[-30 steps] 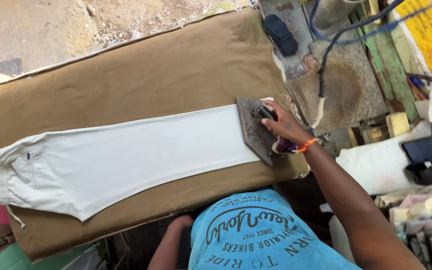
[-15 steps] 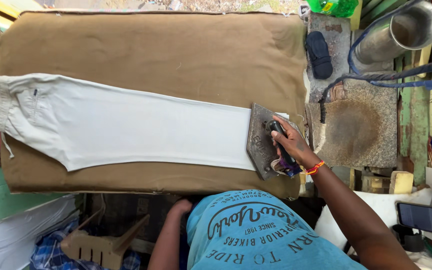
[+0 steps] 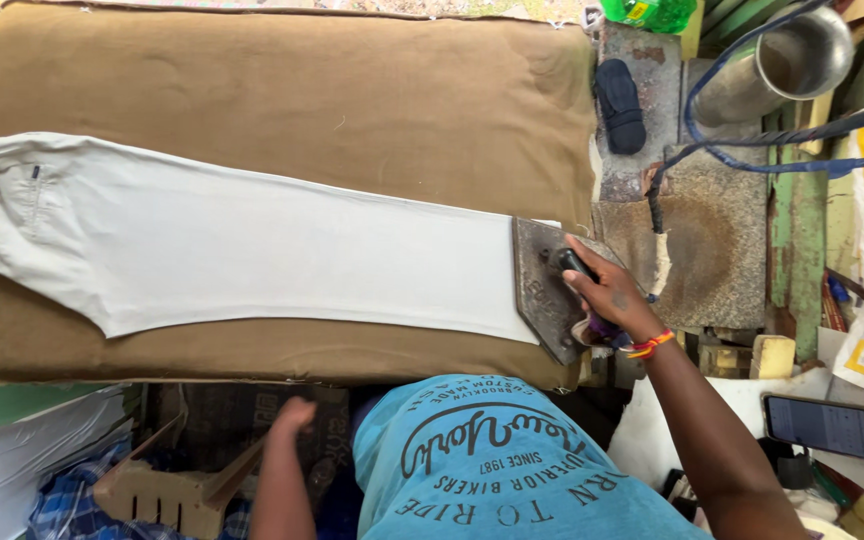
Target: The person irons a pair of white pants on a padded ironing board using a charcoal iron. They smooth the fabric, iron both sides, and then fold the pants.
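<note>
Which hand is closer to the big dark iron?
The right hand. It grips the handle of the iron, which sits on the hem end of the white trousers. The left hand hangs below the padded table's front edge, well away from it.

a brown padded bench [image 3: 282, 90] fills the view; beside it a rusty metal slab [image 3: 712, 240], a steel pot [image 3: 792, 60], green wooden planks [image 3: 802, 240].

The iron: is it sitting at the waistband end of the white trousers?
No, the iron under the right hand rests at the leg end of the white trousers.
</note>
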